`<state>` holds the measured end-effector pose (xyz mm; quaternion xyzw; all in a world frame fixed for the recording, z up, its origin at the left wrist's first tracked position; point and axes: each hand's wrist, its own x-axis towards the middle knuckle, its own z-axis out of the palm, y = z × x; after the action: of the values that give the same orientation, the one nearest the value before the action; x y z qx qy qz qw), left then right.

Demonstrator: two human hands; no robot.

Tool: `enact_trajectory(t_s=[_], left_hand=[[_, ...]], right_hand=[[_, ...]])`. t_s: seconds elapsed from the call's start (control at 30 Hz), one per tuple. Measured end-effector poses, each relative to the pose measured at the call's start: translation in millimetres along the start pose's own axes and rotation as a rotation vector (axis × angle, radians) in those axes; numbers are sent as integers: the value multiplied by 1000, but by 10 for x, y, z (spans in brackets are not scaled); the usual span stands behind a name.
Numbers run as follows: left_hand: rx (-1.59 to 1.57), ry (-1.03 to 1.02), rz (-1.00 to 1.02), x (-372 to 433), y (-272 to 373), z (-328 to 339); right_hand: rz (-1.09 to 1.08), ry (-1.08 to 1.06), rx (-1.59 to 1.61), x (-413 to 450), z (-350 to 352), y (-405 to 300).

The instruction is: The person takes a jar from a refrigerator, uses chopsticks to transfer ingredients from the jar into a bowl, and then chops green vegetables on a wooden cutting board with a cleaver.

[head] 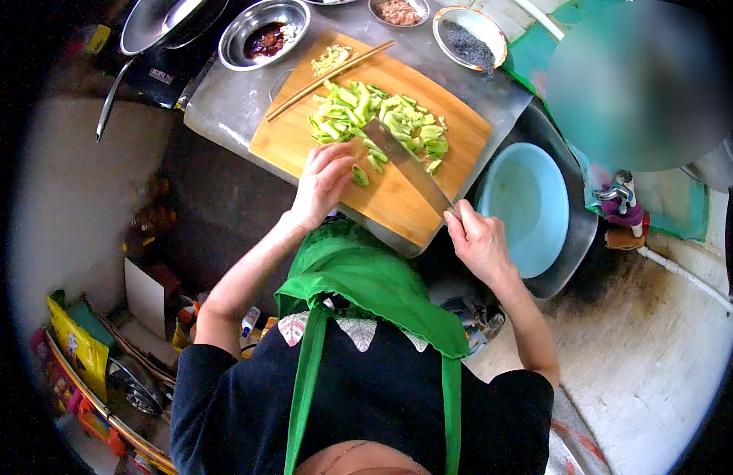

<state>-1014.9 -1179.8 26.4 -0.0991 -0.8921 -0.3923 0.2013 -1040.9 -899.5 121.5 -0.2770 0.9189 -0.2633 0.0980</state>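
Observation:
My right hand (479, 237) grips the handle of a cleaver (415, 175), whose wide blade lies slanted over a wooden cutting board (396, 205). The blade's far end reaches into a heap of chopped green vegetable (354, 110). My left hand (326, 181) is at the board's near left edge, fingers curled beside the heap, with nothing seen in it. A few loose pieces (360, 176) lie between that hand and the blade. Wooden chopsticks (330, 80) rest across the board's upper left, beside minced pale bits (332, 59), perhaps garlic.
On the metal countertop (224, 113) stand a steel bowl of dark sauce (265, 35), a dish of minced meat (398, 12) and a bowl of dark shreds (470, 44). A pan (164, 24) is at upper left. Right of the board, a blue basin (523, 208) sits in a sink (580, 237).

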Motion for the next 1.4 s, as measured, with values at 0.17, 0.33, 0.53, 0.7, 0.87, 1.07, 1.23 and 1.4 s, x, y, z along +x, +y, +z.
enact_trajectory(t_s=[0.17,0.33,0.53,0.7,0.87,1.07,1.23,1.4], left_hand=[[-107,144,-271,-354,76,203],[-50,218,-238,-340,64,373],[-44,220,-231,-370,49,364],[-33,249,-216,-375,69,355],[-87,260,-186,-344,54,398],[-68,263,-265,-418,52,394],[-52,265,-208,-385,46,399],[-62,213,-168,-379,32,384]], right_hand=[[-23,-135,-100,20,22,-124],[-52,-230,-166,27,30,-176],[-84,-292,-261,60,32,-183],[-137,-320,-293,105,48,-243],[-58,-234,-133,223,310,-29],[-86,-308,-169,157,22,-280],[-73,-369,-196,126,64,-188],[-85,-245,-115,275,392,-102]])
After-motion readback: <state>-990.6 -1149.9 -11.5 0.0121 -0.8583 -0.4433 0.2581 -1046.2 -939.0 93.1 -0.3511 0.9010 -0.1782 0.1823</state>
